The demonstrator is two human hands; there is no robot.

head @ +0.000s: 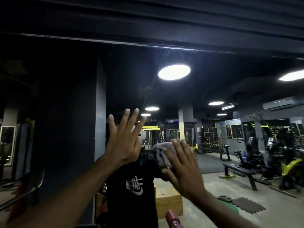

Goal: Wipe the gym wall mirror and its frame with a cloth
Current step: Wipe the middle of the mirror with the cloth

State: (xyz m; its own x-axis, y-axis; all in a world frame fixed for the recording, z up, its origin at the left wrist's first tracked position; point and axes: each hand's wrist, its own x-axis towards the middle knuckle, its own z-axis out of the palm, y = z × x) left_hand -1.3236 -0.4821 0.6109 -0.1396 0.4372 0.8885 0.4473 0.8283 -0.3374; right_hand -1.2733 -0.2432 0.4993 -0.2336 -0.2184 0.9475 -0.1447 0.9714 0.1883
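The wall mirror (213, 89) fills the view in front of me and reflects the gym. Its dark top frame (148, 43) runs across overhead. My left hand (123, 142) is raised at the glass with its fingers straight and spread. To its right, my right hand (181, 167) presses a crumpled grey-pink cloth (162, 153) flat against the mirror, fingers straight over it. A person in a black printed shirt is reflected behind both hands.
A red handle (172, 218) of some equipment pokes up at the bottom edge, close below my right arm. Reflected in the glass are a wooden box (167, 199), a bench (238, 171), machines and ceiling lamps. A dark pillar reflection (69, 112) stands left.
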